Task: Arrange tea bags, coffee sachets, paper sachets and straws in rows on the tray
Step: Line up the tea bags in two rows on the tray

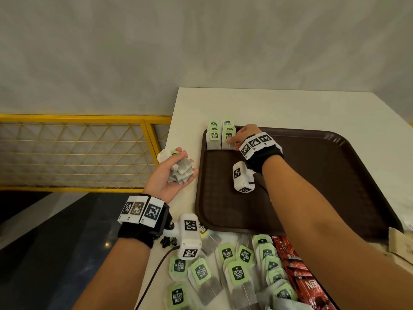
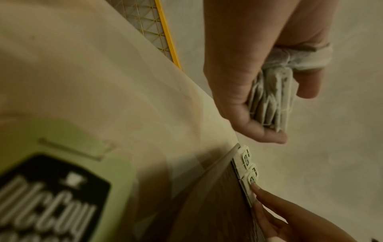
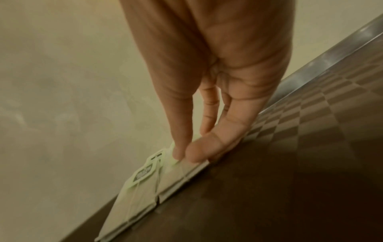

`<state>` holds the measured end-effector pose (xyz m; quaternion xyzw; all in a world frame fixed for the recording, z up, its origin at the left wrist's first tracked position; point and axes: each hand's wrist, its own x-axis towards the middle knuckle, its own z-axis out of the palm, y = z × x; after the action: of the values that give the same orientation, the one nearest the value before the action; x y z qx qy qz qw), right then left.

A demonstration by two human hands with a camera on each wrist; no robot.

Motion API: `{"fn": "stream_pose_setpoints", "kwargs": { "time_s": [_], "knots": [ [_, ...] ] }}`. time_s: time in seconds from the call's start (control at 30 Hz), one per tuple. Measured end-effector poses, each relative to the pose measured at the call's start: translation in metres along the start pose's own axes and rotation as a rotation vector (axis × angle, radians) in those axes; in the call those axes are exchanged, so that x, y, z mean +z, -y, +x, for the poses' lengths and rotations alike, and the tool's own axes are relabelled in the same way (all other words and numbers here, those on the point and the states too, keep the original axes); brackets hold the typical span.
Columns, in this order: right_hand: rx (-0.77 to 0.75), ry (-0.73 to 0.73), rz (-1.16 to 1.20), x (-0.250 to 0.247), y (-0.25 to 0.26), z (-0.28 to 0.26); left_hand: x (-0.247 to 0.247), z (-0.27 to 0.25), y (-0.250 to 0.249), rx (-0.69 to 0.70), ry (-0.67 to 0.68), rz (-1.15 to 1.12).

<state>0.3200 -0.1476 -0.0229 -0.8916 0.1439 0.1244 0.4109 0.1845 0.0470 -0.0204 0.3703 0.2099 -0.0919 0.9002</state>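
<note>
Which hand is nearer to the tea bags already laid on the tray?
Right. The right hand touches the tea bags on the tray at its far left corner; the left hand holds a bundle of tea bags off the tray's left edge.

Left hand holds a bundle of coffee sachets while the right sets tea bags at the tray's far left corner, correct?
Not quite: the left hand holds a bundle of tea bags, not coffee sachets, as the head view shows. The right hand does touch the tea bags at the tray's far left corner.
</note>
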Motion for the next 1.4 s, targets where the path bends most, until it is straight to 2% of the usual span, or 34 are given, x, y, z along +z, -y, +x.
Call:
{"fn": "stream_pose_setpoints", "kwargs": {
  "time_s": [0.27, 0.7, 0.77, 0.83, 0.9, 0.97, 1.03, 1.23, 1.4],
  "knots": [
    [0.003, 0.046, -0.077, -0.001, 0.003, -0.005, 0.0, 0.002, 0.002, -0.004, 0.003, -0.003],
    [0.014, 0.018, -0.147, 0.0, 0.006, 0.004, 0.001, 0.003, 0.001, 0.009, 0.007, -0.011],
    [-0.051, -0.026, -0.126, -0.003, 0.008, -0.003, 0.003, 0.003, 0.001, 0.005, 0.012, -0.034],
    [-0.188, -0.049, -0.025, -0.005, 0.015, -0.022, 0.006, 0.003, 0.001, 0.001, 0.037, -0.061],
    [-0.3, 0.084, 0.094, -0.004, 0.025, -0.052, 0.01, 0.002, 0.003, 0.001, 0.068, -0.08],
    [-0.315, 0.322, 0.148, 0.001, 0.033, -0.081, 0.016, 0.002, 0.005, -0.001, 0.116, -0.066],
    [-0.312, 0.482, 0.134, 0.008, 0.033, -0.1, 0.023, -0.001, 0.006, -0.011, 0.17, -0.053],
    [-0.343, 0.524, 0.215, 0.0, 0.018, -0.11, 0.022, -0.007, 0.007, -0.089, 0.22, -0.14],
    [-0.311, 0.478, 0.281, -0.009, 0.009, -0.115, 0.026, -0.011, 0.013, -0.092, 0.207, -0.056]
  ]
}}
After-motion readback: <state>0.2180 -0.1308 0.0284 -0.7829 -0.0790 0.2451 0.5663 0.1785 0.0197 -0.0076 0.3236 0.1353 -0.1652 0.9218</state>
